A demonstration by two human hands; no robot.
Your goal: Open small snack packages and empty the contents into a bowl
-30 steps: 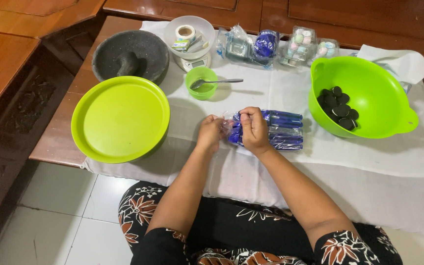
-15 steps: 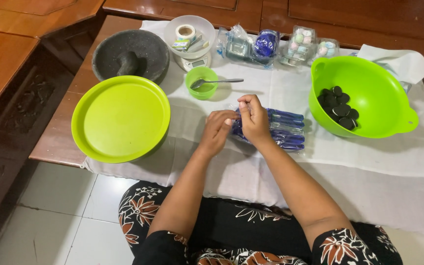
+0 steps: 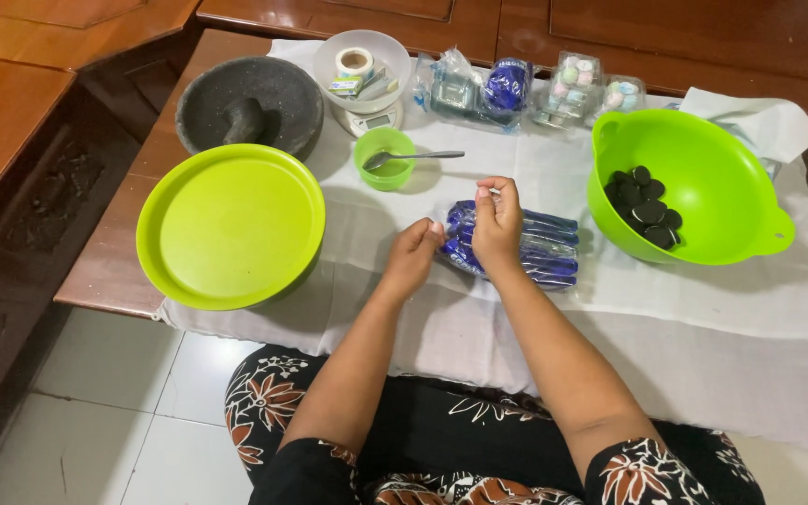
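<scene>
Head view showed me both hands at the blue packet (image 3: 527, 245), which lay on the white cloth (image 3: 703, 309) over the tabletop. My left hand (image 3: 413, 254) pinched the packet's near-left end. My right hand (image 3: 497, 223) rested on top of the packet, fingertips pinched together on a clear bit of its wrapper. Right of the packet stood the green bowl (image 3: 703, 159) with dark round biscuits (image 3: 649, 206); left of it, the green plate (image 3: 231, 224).

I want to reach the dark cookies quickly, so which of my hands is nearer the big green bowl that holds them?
Right. The right hand is on the blue packets, just left of the green bowl. The left hand is at the packets' far end, farther from the bowl.
</scene>
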